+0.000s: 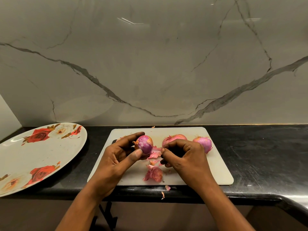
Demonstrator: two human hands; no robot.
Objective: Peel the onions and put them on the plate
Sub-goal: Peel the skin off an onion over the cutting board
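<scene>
My left hand [116, 157] grips a partly peeled red onion [144, 144] above the white cutting board [215, 174], with purple flesh showing and some orange skin left on top. Just right of it, my right hand [181, 155] has its fingers curled, thumb and forefinger pinched together near a strip of skin [155, 151]; what they pinch is too small to tell. Two more onions [173, 139] [204, 143] lie on the board behind my right hand. A large plate [33, 157] with red roses sits at the left, with no onions on it.
Loose pink peels [154, 174] lie on the board in front of my hands, and small scraps [167, 187] sit on the black counter's front edge. A marble wall stands right behind the board. The counter curves away at the right front.
</scene>
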